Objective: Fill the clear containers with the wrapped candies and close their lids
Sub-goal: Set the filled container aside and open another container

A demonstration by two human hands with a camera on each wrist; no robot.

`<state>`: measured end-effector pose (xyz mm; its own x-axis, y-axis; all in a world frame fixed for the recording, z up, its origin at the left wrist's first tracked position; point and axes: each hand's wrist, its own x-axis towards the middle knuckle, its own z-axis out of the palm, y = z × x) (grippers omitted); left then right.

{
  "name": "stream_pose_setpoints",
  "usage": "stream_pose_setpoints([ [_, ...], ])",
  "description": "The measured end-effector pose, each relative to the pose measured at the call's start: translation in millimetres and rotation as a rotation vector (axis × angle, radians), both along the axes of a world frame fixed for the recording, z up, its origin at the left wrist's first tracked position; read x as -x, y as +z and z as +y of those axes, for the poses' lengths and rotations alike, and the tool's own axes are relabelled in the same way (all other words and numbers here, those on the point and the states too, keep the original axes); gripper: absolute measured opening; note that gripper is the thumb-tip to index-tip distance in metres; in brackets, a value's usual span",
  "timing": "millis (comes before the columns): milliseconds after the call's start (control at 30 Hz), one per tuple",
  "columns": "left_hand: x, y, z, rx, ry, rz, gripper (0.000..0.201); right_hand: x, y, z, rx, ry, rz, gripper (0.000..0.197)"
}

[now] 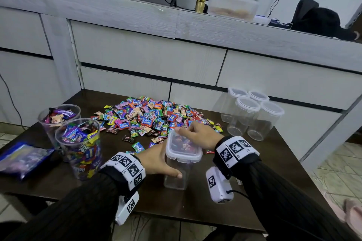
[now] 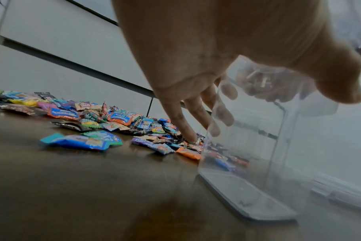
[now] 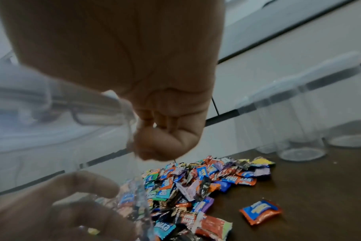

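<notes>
A: Clear box (image 1: 177, 170) stands on the surface (image 1: 274, 172), near edge; left hand (image 1: 156, 159) wraps its side.
B: Right hand (image 1: 197, 133), grip curled on the lid (image 1: 183, 147) far edge. Unclip while bracing; box looks empty, tips easily.

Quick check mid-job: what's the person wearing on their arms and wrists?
Both arms wear black ribbed sleeves. Each wrist carries a white band of black square markers, left and right, with a white camera unit hanging below; the right unit trails a black cable. The hands are bare.
</notes>
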<state>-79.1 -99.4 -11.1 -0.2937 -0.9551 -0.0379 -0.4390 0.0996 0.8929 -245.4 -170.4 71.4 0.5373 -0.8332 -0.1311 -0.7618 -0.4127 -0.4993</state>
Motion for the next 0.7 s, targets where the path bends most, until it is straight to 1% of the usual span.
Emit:
stream_pose_setpoints([
  [67, -1, -1, 2, 0.02, 0.034, -0.005, 0.081, 13, -1, 1, -0.053, -0.038, 0.017, 0.05],
  [133, -4, 1, 3, 0.018, 0.048, -0.04, 0.086, 22, 0, 1, -0.164, -0.092, -0.041, 0.054],
  [167, -5, 3, 5, 0.015, 0.043, -0.069, 0.089, 25, 0, 1, -0.201, -0.1, -0.069, 0.053],
  [200, -7, 6, 6, 0.013, 0.034, -0.097, 0.091, 26, 1, 1, -0.209, -0.092, -0.09, 0.05],
  [267, -11, 11, 9, 0.006, 0.049, -0.118, 0.098, 27, 4, 0, -0.152, -0.039, -0.107, 0.043],
  [300, -13, 13, 10, 0.009, 0.07, -0.107, 0.102, 26, 6, 0, -0.12, -0.004, -0.106, 0.04],
  [367, -18, 16, 10, 0.024, 0.088, -0.083, 0.107, 24, 9, 1, -0.116, 0.05, -0.095, 0.035],
  [433, -18, 20, 10, 0.025, 0.084, -0.058, 0.106, 19, 8, 3, -0.17, 0.036, -0.106, 0.041],
  [500, -14, 23, 11, 0.019, 0.047, -0.022, 0.108, 13, 7, 6, -0.226, -0.035, -0.169, 0.051],
  [533, -12, 24, 11, 0.016, 0.019, -0.001, 0.108, 9, 6, 8, -0.213, -0.053, -0.172, 0.053],
  [633, -4, 28, 10, -0.006, -0.078, 0.053, 0.086, -1, 2, 11, -0.128, -0.043, -0.069, 0.05],
  [700, -3, 29, 9, -0.04, -0.124, 0.091, 0.08, -7, 3, 13, -0.138, -0.031, -0.025, 0.048],
])
